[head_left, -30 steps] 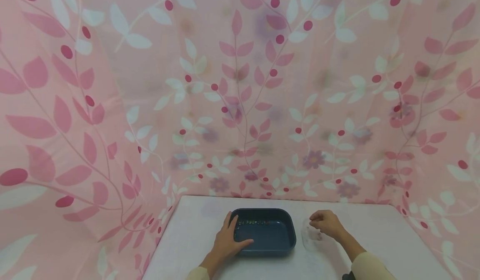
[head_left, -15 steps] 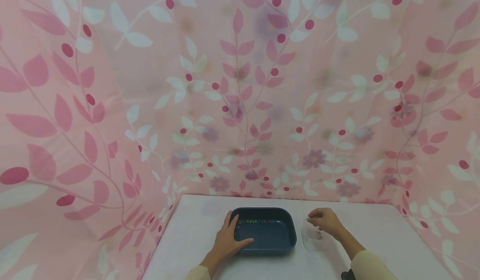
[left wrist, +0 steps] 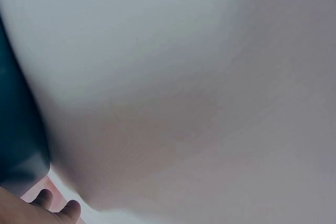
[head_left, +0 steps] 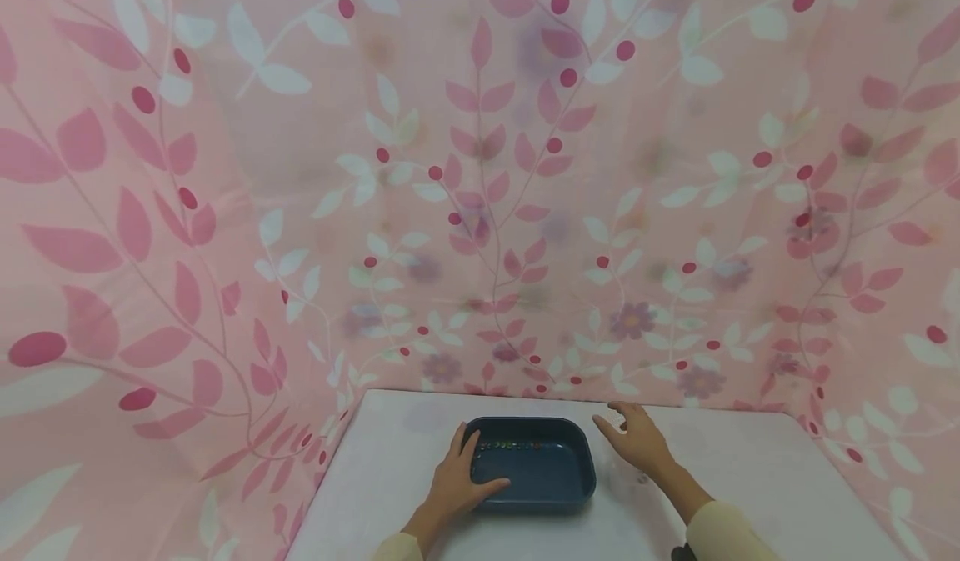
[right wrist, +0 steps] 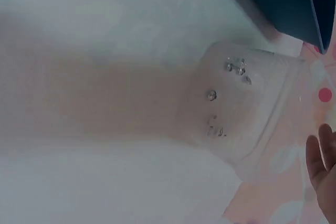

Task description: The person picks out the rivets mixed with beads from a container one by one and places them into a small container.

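A dark blue rectangular dish [head_left: 532, 473] stands on the white table. Small shiny beads [head_left: 510, 445], green, red and clear-looking, lie in a row along its back inside edge, some down the left. My left hand [head_left: 453, 482] rests over the dish's left front corner, fingers spread along the left rim and thumb across the front. To the right, my right hand [head_left: 637, 440] hovers with thumb and fingers apart, nothing visible between them. Below it is a clear plastic container [right wrist: 247, 103], holding several small clear glittering beads [right wrist: 236, 67]; the hand partly hides it in the head view.
White cloth [head_left: 750, 469] covers the table. Pink leaf-patterned curtain [head_left: 495, 211] hangs behind it and on both sides. A small dark object [head_left: 682, 553] shows by the right sleeve at the bottom edge.
The right hand's pinched fingers have spread apart, and the hand has shifted slightly up and left, closer to the dish. The left hand keeps its place on the dish.
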`<state>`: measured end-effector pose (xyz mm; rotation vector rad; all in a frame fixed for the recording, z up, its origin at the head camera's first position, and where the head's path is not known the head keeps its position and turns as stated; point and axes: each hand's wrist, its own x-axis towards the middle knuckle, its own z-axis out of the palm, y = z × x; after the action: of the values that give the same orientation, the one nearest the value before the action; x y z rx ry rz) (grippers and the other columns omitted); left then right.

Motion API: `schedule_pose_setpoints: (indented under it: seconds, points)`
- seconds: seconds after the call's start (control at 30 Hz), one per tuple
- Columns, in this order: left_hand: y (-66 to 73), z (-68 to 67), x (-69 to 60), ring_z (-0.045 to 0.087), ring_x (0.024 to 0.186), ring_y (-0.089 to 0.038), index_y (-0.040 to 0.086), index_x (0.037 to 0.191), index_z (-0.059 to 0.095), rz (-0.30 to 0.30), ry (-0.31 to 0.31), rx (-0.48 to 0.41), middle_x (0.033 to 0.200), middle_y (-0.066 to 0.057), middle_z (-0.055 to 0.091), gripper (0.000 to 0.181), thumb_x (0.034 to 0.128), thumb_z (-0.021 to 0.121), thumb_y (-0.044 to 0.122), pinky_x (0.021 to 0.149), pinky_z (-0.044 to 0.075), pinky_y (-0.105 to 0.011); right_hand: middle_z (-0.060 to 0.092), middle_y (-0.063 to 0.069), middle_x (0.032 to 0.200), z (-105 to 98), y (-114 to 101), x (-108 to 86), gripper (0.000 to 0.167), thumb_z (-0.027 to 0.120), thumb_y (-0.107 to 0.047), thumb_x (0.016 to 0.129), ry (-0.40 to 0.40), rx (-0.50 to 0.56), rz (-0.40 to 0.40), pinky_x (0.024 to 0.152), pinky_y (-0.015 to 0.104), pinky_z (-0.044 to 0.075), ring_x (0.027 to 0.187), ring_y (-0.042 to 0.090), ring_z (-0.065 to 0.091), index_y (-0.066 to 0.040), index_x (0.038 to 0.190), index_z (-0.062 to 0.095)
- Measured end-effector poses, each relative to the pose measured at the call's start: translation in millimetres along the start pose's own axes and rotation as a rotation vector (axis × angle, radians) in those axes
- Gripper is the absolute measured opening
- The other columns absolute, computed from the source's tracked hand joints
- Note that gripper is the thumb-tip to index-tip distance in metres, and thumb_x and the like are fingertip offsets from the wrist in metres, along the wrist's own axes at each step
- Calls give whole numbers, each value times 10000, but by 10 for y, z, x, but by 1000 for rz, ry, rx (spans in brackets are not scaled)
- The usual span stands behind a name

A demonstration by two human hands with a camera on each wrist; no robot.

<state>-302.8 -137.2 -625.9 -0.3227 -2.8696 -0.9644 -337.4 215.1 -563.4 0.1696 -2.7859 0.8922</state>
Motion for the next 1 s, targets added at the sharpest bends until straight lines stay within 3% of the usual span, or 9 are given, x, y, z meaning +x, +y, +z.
schedule_pose_setpoints:
  seconds: [0.17,0.33,0.6,1.0]
  points:
    - [-4,-4,-2,484,1336,-397,126,1540,337,-6,-3,10,1640,-166,175,1039,749,725,677,950,460,-611,494,237,1404,150,-100,-1,681,651,-560,883,96,-176,-193,878,625,484,1147,420,589,-91,1364,539]
    - [-22,17,-4,489,1330,-395,122,1541,331,-4,1,10,1635,-168,186,1062,737,723,695,942,465,-609,370,266,1513,296,-187,-12,758,682,-554,856,158,-210,-282,914,684,420,1189,478,544,-112,1436,477]
    - [-17,35,12,471,1352,-382,137,1547,316,5,20,42,1633,-162,205,1105,713,695,754,955,461,-607,107,209,1636,503,-280,-29,873,668,-596,844,141,-254,-339,1045,669,298,1293,500,410,-165,1536,357]
    - [-4,18,8,471,1352,-382,99,1532,342,37,41,71,1612,-195,245,1083,730,695,735,964,465,-591,139,232,1628,689,-466,-49,913,649,-670,819,96,-346,-329,1081,657,305,1328,478,425,-180,1535,365]
